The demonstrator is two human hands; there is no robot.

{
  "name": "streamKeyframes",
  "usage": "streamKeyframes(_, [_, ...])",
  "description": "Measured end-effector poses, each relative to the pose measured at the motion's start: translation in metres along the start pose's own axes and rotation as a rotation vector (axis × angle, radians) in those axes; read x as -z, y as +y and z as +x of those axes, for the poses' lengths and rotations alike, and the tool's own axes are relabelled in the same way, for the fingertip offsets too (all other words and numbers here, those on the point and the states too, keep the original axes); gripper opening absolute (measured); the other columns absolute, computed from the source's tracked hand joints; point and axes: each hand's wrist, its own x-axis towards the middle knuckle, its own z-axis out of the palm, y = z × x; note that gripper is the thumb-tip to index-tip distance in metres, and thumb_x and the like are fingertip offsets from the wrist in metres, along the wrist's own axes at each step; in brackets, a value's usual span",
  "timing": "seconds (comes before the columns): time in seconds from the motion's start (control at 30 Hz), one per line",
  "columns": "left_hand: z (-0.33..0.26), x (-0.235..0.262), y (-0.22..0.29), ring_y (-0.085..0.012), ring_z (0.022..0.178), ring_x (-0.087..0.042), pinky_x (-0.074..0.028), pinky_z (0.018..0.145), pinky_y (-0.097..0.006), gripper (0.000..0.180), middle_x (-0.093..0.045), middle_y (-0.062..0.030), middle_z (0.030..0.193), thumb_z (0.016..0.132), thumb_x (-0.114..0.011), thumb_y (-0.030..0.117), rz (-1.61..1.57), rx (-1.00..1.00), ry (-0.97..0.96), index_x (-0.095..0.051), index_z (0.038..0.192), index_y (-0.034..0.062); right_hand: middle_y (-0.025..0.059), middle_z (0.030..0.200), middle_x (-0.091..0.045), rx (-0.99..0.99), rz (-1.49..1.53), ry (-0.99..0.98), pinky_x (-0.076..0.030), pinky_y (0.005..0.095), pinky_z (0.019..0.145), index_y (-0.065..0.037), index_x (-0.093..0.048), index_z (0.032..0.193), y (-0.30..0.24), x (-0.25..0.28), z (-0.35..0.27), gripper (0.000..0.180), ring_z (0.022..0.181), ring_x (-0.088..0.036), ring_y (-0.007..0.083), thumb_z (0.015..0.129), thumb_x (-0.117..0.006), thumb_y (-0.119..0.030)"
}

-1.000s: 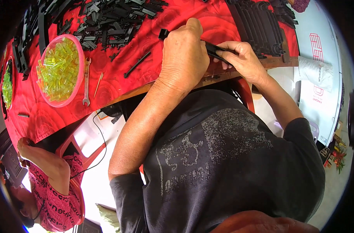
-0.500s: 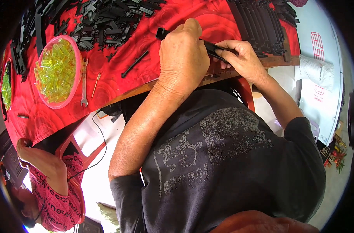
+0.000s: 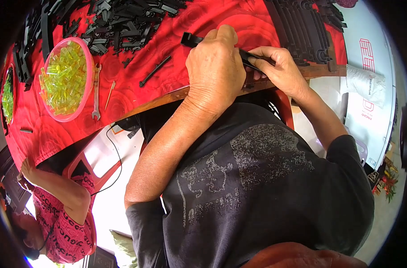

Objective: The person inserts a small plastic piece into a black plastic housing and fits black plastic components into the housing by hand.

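Left hand (image 3: 215,67) and right hand (image 3: 275,67) both grip one long black strip (image 3: 192,40) at the near edge of the red-covered table (image 3: 167,76), fingers closed around it.

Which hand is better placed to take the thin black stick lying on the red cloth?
Probably left hand: the thin black plastic stick lies nearer it; both grip the long black plastic strip.

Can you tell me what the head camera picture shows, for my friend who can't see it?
Both hands, left hand and right hand, grip a long black plastic strip over a red tablecloth. A pink bowl of yellow-green pieces sits to the left beside a wrench.
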Motion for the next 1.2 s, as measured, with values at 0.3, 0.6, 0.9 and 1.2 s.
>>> streamKeyframes(0.3, [0.007,0.004,-0.003,-0.0327,0.062,-0.065,-0.052,0.059,-0.040,0.012,-0.063,-0.0128,0.066,0.077,-0.073,0.004,-0.019,0.012,-0.054,-0.062,0.079,0.0021,0.0047,0.081,-0.069,-0.018,0.045,0.006,-0.051,0.0232,0.062,0.005,-0.070,0.106,-0.003,-0.001,0.001,0.020,0.065,-0.061,0.0082,0.096,-0.062,-0.010])
streamKeyframes(0.6, [0.009,0.006,-0.001,-0.0328,0.066,-0.068,-0.054,0.061,-0.040,0.011,-0.066,-0.0155,0.067,0.076,-0.073,0.004,0.022,0.043,-0.136,-0.063,0.078,0.0006,0.0057,0.080,-0.070,0.003,0.036,0.028,-0.051,0.0230,0.060,0.004,-0.070,0.106,0.000,-0.003,-0.002,0.020,0.064,-0.061,0.0082,0.096,-0.062,-0.011])
streamKeyframes(0.9, [0.011,0.008,0.000,-0.0346,0.067,-0.068,-0.054,0.062,-0.041,0.010,-0.067,-0.0168,0.069,0.076,-0.073,0.004,0.052,0.026,-0.153,-0.065,0.078,0.0001,0.0062,0.079,-0.070,0.032,-0.041,0.022,-0.052,0.0238,0.060,0.005,-0.069,0.107,0.000,-0.004,-0.004,0.021,0.065,-0.063,0.0092,0.097,-0.062,-0.012])
streamKeyframes(1.2, [0.008,0.007,0.000,-0.0347,0.066,-0.068,-0.053,0.062,-0.041,0.009,-0.066,-0.0173,0.068,0.076,-0.073,0.004,0.043,0.027,-0.161,-0.065,0.078,0.0004,0.0057,0.085,-0.070,-0.053,0.088,-0.012,-0.053,0.0243,0.064,0.005,-0.067,0.112,0.001,-0.006,-0.007,0.022,0.070,-0.065,0.0093,0.098,-0.060,-0.011])
